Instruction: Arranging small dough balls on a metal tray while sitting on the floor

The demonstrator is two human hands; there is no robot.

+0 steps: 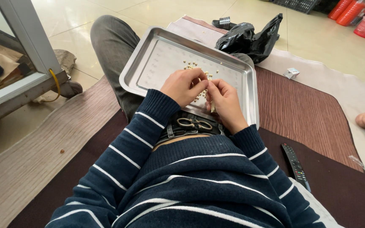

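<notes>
Head view: left hand (183, 86) and right hand (224, 99) pinching strung pale beads (200, 96) over steel tray (148, 54); black bag (250, 39) behind, small white packet (292, 73) right.

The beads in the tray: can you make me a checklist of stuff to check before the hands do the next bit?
1. Metal tray resting on the lap: ok.
2. Loose pale beads inside the tray rim: ok.
3. Left hand and right hand together over the tray: ok.
4. Strung beads pinched between the fingertips: ok.
5. Thread end visible: cannot tell.
6. Black plastic bag clear of the tray: cannot tell.
</notes>
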